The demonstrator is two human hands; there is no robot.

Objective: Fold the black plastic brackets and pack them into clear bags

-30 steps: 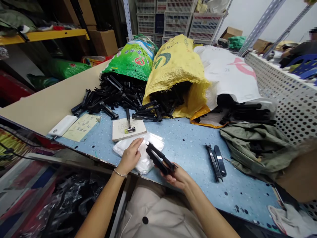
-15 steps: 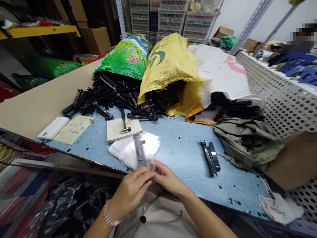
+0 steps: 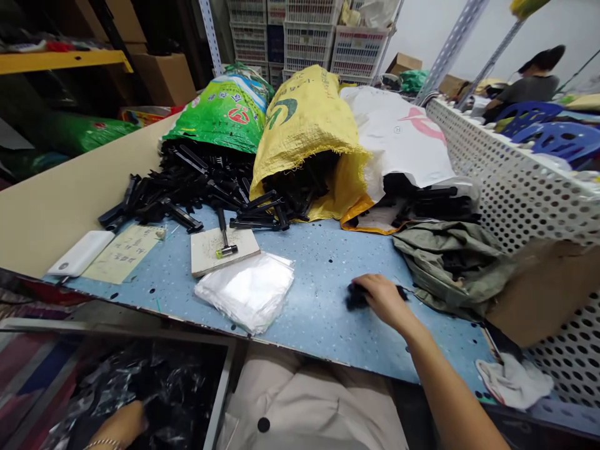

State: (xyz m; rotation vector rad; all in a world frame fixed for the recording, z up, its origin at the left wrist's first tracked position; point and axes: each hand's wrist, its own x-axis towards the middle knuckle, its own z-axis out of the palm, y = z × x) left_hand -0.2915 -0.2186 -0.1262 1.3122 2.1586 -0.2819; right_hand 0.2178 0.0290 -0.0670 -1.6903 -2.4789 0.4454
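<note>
- Our right hand (image 3: 383, 300) had its grip closed on black parts (image 3: 356, 297), too blurred to count, at the worktop (image 3: 319, 334).
- Our left hand (image 3: 120, 424) was at one bin (image 3: 224, 382); we couldn't tell its grip.
- We had three sacks (image 3: 304, 122), one hammer (image 3: 227, 251).

On the counter (image 3: 323, 250), a hammer (image 3: 224, 234) lies on a pale block (image 3: 247, 242). To its left, a white device (image 3: 80, 252) sits beside a yellow note (image 3: 122, 251) with handwriting. On the right, an olive cloth (image 3: 429, 275) lies crumpled near a perforated panel (image 3: 525, 200), a white cloth (image 3: 513, 381) at the near edge. Behind stand stacked crates (image 3: 310, 44); at the left are a yellow shelf (image 3: 60, 60) and a cardboard box (image 3: 164, 78). At the far right, a person (image 3: 529, 89) is near blue chairs (image 3: 560, 140).
</note>
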